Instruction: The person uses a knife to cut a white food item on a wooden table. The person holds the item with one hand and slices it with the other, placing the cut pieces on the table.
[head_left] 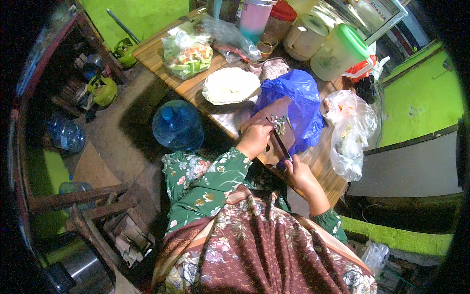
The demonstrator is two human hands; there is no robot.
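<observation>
My right hand [302, 173] grips the handle of a kitchen knife [282, 144]. Its dark blade slants away from me across a wooden cutting board [290, 136]. On the board, just beyond the blade, lies a small heap of chopped food pieces [279, 125], pale, green and purplish. My left hand [256, 139] rests over the board's left side, its curled fingertips close to the blade and heap; whatever is under them is hidden. A crumpled blue plastic bag [306, 106] lies around the board's far right side. Left of it is a pale, shallow dish or wrapped round item [231, 86].
On the wooden table [152, 60] are a clear bag of cut vegetables [188, 55], clear plastic bags [349, 136], a checked cloth [270, 68], a green-lidded pitcher [339, 53] and a pink tumbler [255, 18]. A blue water gallon bottle [178, 125] stands beside the table's left edge.
</observation>
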